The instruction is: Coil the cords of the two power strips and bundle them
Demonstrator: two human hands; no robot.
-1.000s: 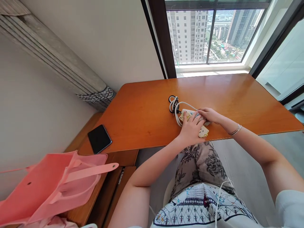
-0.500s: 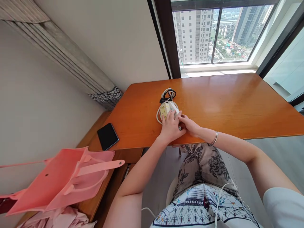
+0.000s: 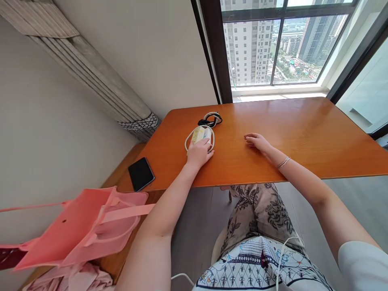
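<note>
A white and yellow power strip (image 3: 200, 135) lies on the orange wooden table (image 3: 303, 129) with its white cord looped round it and a black plug bundle (image 3: 210, 119) just behind. My left hand (image 3: 199, 153) rests on the near end of the strip, fingers curled over it. Apart to the right, my right hand (image 3: 257, 142) lies on the bare tabletop with its fingers loosely stretched out, holding nothing. A thin bracelet circles that wrist.
A black phone (image 3: 141, 173) lies on a lower wooden ledge at the left. A pink bag (image 3: 81, 226) sits on the ledge nearer to me. A rolled grey curtain (image 3: 100, 81) leans along the left wall. A large window (image 3: 273, 44) stands beyond the table.
The power strip has slid to the left under my left hand. My right hand has let go of it and moved right onto the bare table.
</note>
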